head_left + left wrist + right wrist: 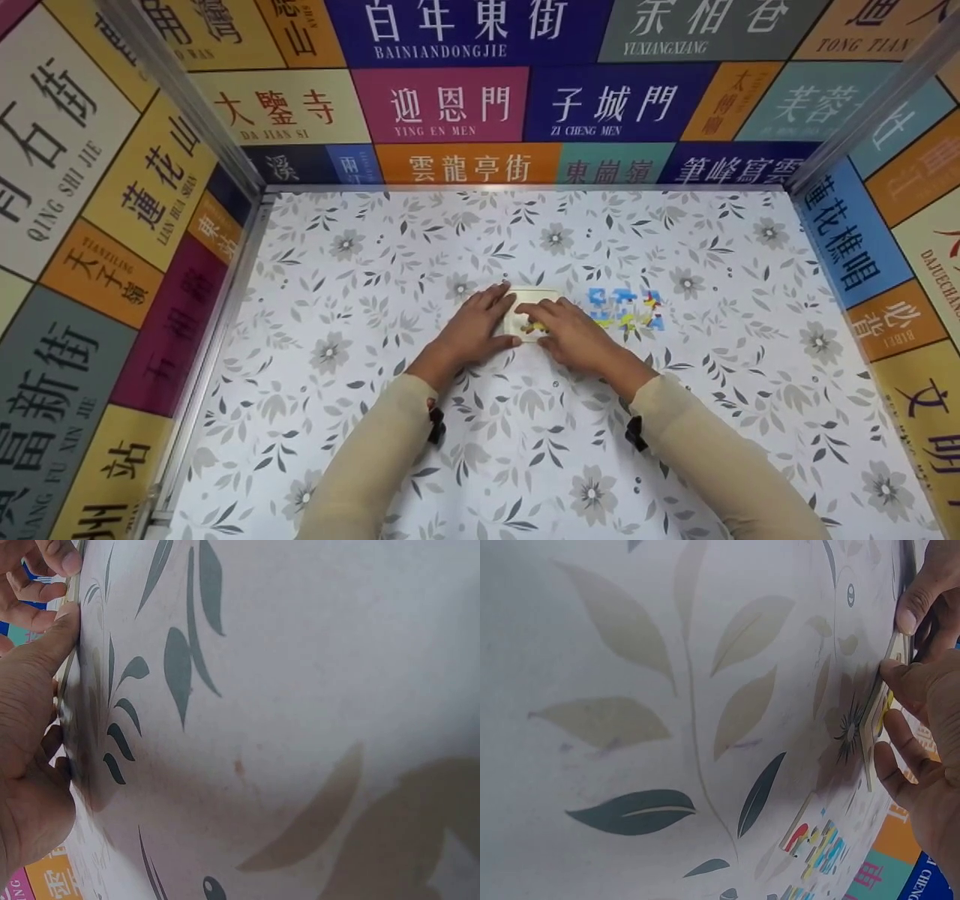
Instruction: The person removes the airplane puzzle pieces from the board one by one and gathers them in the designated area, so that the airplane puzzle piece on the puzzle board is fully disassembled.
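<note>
A small shallow wooden puzzle tray (535,291) lies on the patterned cloth in front of the person. At its left side the left hand (474,327) grips it, thumb at the near edge and fingers toward the far left corner. The right hand (574,330) reaches over the tray from the right with bent fingers, its thumb at the near rim. Below those fingers, several coloured puzzle pieces (531,328) sit in the tray; a yellow piece (888,701) shows by the fingertips in the right wrist view. I cannot tell whether the right fingers pinch a piece.
Loose jigsaw pieces (624,295), blue, yellow and red, lie in rough rows right of the tray, beside the right wrist. White cloth with grey flowers and leaves (360,262) covers the table. Panels with printed street names (457,105) wall in the back and both sides.
</note>
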Motion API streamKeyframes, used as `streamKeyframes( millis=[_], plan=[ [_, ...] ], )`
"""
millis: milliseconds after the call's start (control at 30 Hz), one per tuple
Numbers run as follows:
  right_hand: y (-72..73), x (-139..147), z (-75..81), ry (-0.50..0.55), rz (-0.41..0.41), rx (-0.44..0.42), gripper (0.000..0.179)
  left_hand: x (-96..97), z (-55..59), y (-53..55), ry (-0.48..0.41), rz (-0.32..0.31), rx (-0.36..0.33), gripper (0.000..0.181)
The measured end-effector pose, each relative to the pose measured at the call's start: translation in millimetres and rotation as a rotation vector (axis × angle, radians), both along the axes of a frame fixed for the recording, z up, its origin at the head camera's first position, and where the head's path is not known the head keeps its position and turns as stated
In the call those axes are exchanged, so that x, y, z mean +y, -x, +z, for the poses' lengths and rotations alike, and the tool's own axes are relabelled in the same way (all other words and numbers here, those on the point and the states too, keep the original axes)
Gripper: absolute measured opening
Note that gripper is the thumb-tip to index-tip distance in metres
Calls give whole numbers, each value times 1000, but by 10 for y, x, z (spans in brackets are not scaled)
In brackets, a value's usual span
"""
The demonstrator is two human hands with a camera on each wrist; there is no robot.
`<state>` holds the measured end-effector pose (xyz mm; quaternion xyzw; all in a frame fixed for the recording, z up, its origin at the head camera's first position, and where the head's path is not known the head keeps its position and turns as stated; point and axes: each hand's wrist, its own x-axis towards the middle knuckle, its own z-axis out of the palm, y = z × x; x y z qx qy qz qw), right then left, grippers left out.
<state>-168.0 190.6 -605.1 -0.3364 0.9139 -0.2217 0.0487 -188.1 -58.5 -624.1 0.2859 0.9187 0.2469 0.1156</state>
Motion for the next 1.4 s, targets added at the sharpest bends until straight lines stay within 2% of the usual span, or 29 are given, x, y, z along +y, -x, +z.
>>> streamKeyframes(
  millis=[400,733,933,1200,1400],
  plan=[
    [-7,-7,6,9,-11,-11,58,2,-3,-3,5,15,-18,85],
    [-11,2,-4,13,13,50,54,6,-11,-7,14,27,-24,85],
    [2,1,-10,34,20,58,52,3,-4,-1,8,18,-14,85],
    [6,-13,-8,98,40,118,50,-19,7,-8,-19,-5,-11,84],
    [17,-10,-21,103,30,99,48,-18,-11,1,-24,-5,0,84]
  ],
)
